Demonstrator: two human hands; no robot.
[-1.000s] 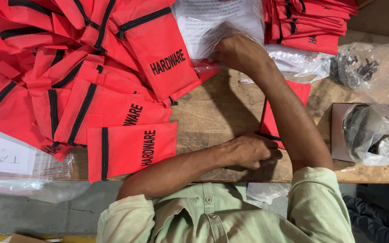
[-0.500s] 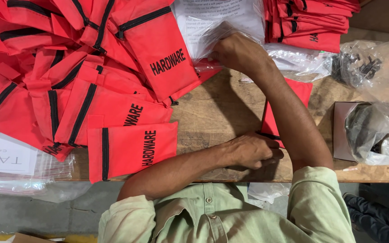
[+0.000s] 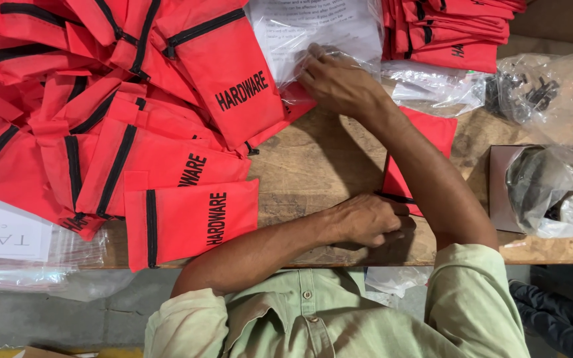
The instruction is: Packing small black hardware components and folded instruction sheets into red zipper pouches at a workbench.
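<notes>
Pouches (image 3: 101,99), red with black zips, are lying heaped across the left half of the wooden surface (image 3: 313,166), and 1 more red pouch (image 3: 193,222) is sitting apart at the near edge. Below the heap, clear bags with a white label (image 3: 8,238) are hanging over the edge.

The left hand (image 3: 366,222) is curling its fingers down onto the black zip end of a flat red pouch (image 3: 432,132), grasping that corner against the surface. Over the last second this hand is hardly shifting; it is staying clamped on the same corner. The pouch is lying near the middle of the surface, mostly hidden under the right forearm, with only its upper part and zip edge showing.

The right hand (image 3: 339,83) is reaching away from the body to a clear plastic sleeve holding a printed sheet (image 3: 313,26), just beyond the heap's rightmost pouch. Its fingertips are touching the sleeve's lower edge; whether they are pinching the plastic or only pressing on it, I cannot tell. Compared with 1 second ago the hand is keeping to the same spot, working at the sleeve and not lifting it.

Further right, a stack of red pouches (image 3: 452,33) is sitting at the far edge, a clear bag of dark metal parts (image 3: 532,96) is lying beside it, and a small box (image 3: 499,185) is holding another plastic-wrapped bundle of dark parts (image 3: 545,192).
</notes>
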